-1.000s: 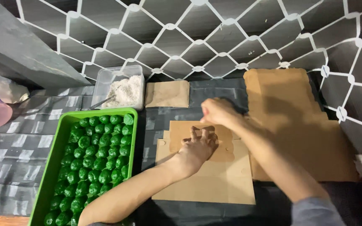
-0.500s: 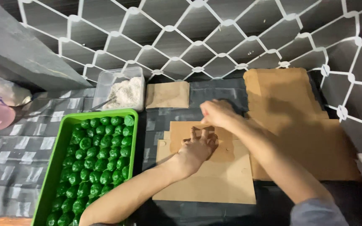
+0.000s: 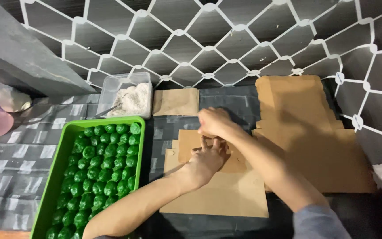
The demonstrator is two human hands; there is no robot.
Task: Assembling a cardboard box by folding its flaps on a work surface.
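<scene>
Pressing flat with fingers spread, the left hand (image 3: 206,161) still pins the flat cardboard box blank (image 3: 217,190) while the right hand (image 3: 215,122), curled at 12 o'clock, keeps gripping its flap.

A green tray (image 3: 140,146) of green balls (image 3: 105,170) blocks the table's (image 3: 18,177) left-middle. A clear tub (image 3: 111,90) and small card (image 3: 176,102) line the rear edge. Stacked cardboard (image 3: 306,132) fills the right. Bare tablecloth lies open at the left edge.
</scene>
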